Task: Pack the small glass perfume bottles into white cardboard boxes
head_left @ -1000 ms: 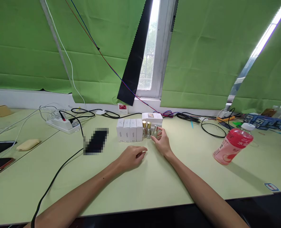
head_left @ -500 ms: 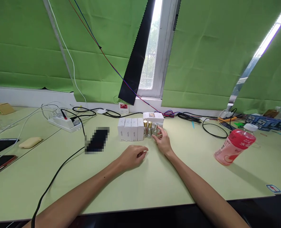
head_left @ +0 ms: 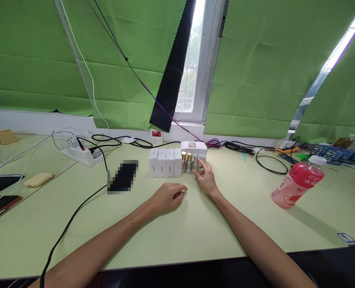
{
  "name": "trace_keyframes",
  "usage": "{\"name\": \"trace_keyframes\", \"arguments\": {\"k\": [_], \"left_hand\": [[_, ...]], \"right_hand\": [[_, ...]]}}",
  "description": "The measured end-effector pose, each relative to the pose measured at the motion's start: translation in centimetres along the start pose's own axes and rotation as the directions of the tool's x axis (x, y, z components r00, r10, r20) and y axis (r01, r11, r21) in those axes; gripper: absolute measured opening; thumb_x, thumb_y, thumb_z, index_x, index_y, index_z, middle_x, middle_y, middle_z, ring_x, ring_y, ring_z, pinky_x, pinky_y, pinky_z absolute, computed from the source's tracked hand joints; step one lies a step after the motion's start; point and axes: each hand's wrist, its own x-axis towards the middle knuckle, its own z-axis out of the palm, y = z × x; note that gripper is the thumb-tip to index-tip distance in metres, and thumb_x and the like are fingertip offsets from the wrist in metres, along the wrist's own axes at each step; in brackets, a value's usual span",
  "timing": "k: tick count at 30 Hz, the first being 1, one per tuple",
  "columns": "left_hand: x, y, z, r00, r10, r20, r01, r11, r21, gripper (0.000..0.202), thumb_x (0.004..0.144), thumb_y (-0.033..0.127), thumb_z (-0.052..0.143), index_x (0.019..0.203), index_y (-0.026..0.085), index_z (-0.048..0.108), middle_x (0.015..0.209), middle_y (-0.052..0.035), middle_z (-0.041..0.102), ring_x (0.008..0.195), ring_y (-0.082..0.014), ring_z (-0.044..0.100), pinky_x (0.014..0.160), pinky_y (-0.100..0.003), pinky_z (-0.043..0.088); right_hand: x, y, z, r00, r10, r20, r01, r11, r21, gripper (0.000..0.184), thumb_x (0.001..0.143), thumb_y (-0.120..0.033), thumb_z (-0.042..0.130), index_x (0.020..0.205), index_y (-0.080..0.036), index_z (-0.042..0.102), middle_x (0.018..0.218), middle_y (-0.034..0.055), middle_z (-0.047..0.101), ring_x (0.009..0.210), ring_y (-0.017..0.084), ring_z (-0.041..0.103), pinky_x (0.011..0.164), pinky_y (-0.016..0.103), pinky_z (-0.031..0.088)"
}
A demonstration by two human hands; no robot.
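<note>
My right hand (head_left: 206,179) has its thumb and fingers around a small clear glass bottle (head_left: 195,163) with a silver cap, which stands at the right end of a short row. Beside it are two more glass bottles, one with a gold cap (head_left: 189,164) and another gold-capped one (head_left: 183,162) against the boxes. Several narrow white boxes (head_left: 165,164) stand upright side by side to the left of the bottles. My left hand (head_left: 167,197) rests on the table in front of them, fingers curled and thumb near the index fingertip, with nothing visible in it.
Behind the bottles lies a white box (head_left: 199,149) with a picture on it. A pink drink bottle (head_left: 295,182) stands on the right. To the left are a pixelated dark object (head_left: 123,177), a power strip (head_left: 83,154), phones (head_left: 3,185) and a black cable (head_left: 75,214).
Almost nothing differs. The silver-capped bottle under my right fingers looks slightly straighter and closer to its neighbour; my left hand stays put.
</note>
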Motion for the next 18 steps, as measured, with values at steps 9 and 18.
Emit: {"name": "trace_keyframes", "arguments": {"k": [9,18], "left_hand": [[0.03,0.26,-0.28,1.000,-0.001,0.007,0.001,1.000,0.001,0.024,0.093,0.019,0.049,0.099,0.019,0.073,0.076,-0.0023,0.070,0.063,-0.0132,0.057,0.061,-0.025,0.039],[0.00,0.26,-0.18,1.000,0.018,0.009,-0.018,1.000,-0.002,0.025,0.094,0.019,0.049,0.100,0.018,0.073,0.077,-0.0029,0.070,0.064,-0.0134,0.058,0.062,-0.026,0.039]], "right_hand": [[0.09,0.37,0.21,1.000,-0.025,-0.009,0.025,1.000,-0.012,0.060,0.086,-0.033,0.066,0.142,-0.019,0.054,0.109,0.0104,0.056,0.074,0.019,0.063,0.082,0.044,0.058],[-0.02,0.16,0.29,0.999,-0.027,-0.021,0.026,1.000,-0.008,0.059,0.084,-0.031,0.066,0.140,-0.017,0.055,0.111,0.0120,0.057,0.073,0.020,0.064,0.082,0.045,0.059]]}}
